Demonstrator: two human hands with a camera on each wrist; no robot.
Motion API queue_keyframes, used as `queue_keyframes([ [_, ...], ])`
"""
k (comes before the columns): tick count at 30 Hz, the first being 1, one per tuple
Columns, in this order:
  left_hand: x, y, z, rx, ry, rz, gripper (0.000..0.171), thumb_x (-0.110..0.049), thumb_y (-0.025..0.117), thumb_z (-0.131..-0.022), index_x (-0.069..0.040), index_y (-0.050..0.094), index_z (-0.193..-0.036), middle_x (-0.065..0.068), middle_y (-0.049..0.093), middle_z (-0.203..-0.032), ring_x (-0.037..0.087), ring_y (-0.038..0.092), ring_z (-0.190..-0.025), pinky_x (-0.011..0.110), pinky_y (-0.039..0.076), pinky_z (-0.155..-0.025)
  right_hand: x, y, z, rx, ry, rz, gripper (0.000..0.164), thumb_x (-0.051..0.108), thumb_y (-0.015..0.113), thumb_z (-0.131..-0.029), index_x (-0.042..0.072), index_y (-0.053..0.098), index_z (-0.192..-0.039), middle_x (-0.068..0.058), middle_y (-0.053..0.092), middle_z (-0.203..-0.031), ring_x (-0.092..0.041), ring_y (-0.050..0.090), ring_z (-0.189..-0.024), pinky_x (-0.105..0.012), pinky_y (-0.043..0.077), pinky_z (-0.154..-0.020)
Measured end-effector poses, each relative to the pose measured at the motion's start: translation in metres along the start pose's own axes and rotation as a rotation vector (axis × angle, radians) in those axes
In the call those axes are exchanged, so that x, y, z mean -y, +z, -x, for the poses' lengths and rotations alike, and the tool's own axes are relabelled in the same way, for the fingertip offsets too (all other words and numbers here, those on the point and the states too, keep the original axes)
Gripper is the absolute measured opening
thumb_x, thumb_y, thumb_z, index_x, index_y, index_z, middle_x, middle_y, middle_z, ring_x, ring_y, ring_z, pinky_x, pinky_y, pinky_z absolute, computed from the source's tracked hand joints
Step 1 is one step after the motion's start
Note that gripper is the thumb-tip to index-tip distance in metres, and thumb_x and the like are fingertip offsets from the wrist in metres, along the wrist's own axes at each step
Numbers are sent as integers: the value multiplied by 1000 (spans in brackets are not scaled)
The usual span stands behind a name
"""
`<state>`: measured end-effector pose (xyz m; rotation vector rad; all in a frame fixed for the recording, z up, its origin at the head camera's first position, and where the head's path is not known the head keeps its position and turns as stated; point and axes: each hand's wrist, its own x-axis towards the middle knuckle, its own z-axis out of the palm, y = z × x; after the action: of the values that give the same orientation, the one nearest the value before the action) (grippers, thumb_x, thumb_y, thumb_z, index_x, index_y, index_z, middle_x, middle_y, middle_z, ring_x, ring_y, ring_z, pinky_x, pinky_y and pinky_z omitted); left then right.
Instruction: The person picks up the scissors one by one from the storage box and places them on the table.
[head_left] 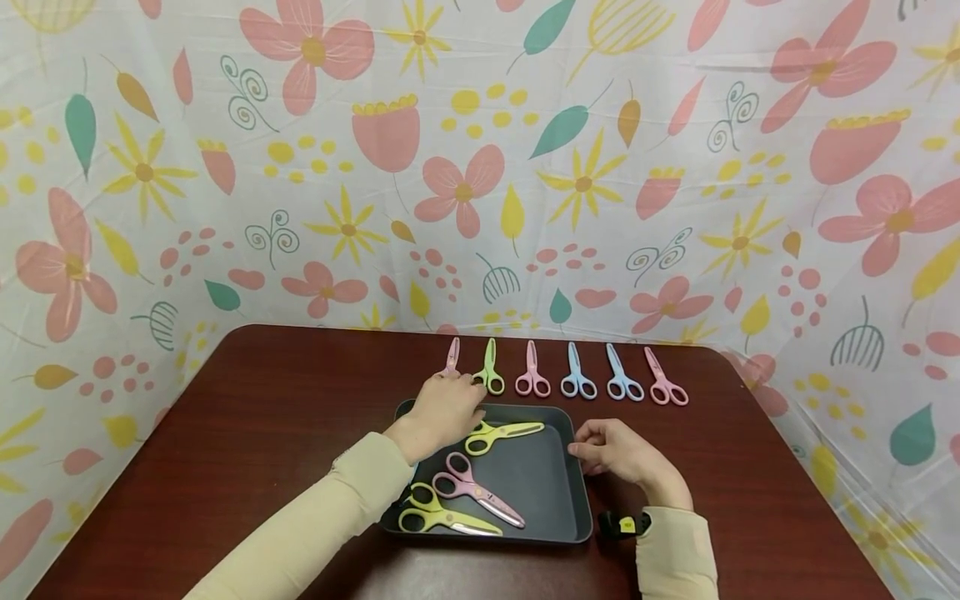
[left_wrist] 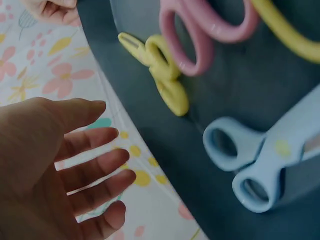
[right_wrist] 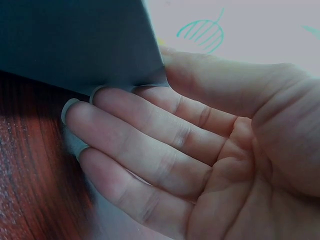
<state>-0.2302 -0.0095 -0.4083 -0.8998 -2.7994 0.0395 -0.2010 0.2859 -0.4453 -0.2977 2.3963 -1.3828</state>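
Note:
My left hand (head_left: 442,410) reaches over the far left part of a dark tray (head_left: 555,475), its fingers beside the handles of the leftmost pink scissors (head_left: 453,357). In the left wrist view that hand (left_wrist: 75,160) has loosely bent, parted fingers and holds nothing. My right hand (head_left: 618,454) holds the tray's right side, thumb at the rim and fingers along the outer wall (right_wrist: 80,45). Inside the tray lie yellow scissors (head_left: 502,433), pink scissors (head_left: 480,492), another yellow pair (head_left: 442,512) and blue scissors (left_wrist: 270,150), mostly hidden by my left arm in the head view.
Along the table's back edge stands a row of scissors, tips away from me: green (head_left: 489,367), pink (head_left: 532,369), blue (head_left: 577,372), another blue (head_left: 622,375) and pink (head_left: 664,379). A flowered cloth (head_left: 465,208) hangs behind the brown table (head_left: 300,392).

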Motion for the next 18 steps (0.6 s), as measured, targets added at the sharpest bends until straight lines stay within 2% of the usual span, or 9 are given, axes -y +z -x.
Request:
queue_keyframes([
  [4,-5,7,2,36,41,39,16,-32,71,-89,-18,70,-96,-1,64,-84,20,61,-73,37,49,-59,0,1,0,-5,0,4,16,12,67,-92,-2,60,-93,-8,64,-77,-30,66,-73,-44,54,-69],
  [7,-8,12,3,65,40,60,11,-29,70,-89,-18,69,-89,-2,62,-78,17,59,-66,34,46,-53,0,1,0,-6,-2,5,16,12,67,-92,-2,60,-93,-8,64,-77,-30,66,-73,-44,54,-68],
  [10,-11,16,4,80,34,53,13,-28,71,-88,-18,67,-82,-3,60,-73,15,56,-60,32,42,-50,-1,1,0,-5,-3,6,16,12,67,-92,-2,60,-92,-8,65,-76,-30,66,-72,-45,54,-68],
  [13,-15,19,3,98,27,35,19,-29,71,-88,-17,65,-74,-2,59,-70,15,56,-59,33,43,-50,-2,1,0,-5,-7,10,16,12,67,-92,-3,60,-92,-8,65,-76,-31,66,-72,-46,54,-68],
  [18,-19,21,1,140,3,15,17,-29,70,-87,-15,69,-77,2,59,-77,19,59,-69,37,48,-59,-3,0,-1,-6,-13,15,15,11,67,-92,-2,61,-92,-7,65,-75,-31,66,-71,-45,54,-67],
])
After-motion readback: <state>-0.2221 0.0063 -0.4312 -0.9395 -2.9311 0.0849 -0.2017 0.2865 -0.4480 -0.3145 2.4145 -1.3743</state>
